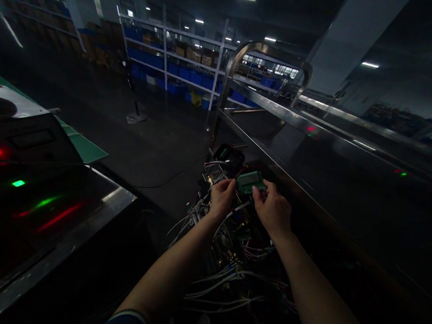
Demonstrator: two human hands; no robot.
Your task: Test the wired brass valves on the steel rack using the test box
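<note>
A green circuit board with a small grey display [251, 181] is held up between my two hands. My left hand [222, 198] pinches its left edge between thumb and fingertips. On the board's right side, my right hand [274, 208] grips it with the thumb at the lower edge. Under my hands lies a dark heap of wired assemblies [230, 254], with white wires and small brass-coloured parts. A black housing [229, 155] with white leads sits just beyond the board. Much of the heap is too dark to make out.
To the left stands a dark instrument [32, 141] with a red digital readout and a green light, near a green table surface [85, 143]. A metal cart rail [271, 48] rises ahead. Shelving with blue bins [178, 73] lines the background.
</note>
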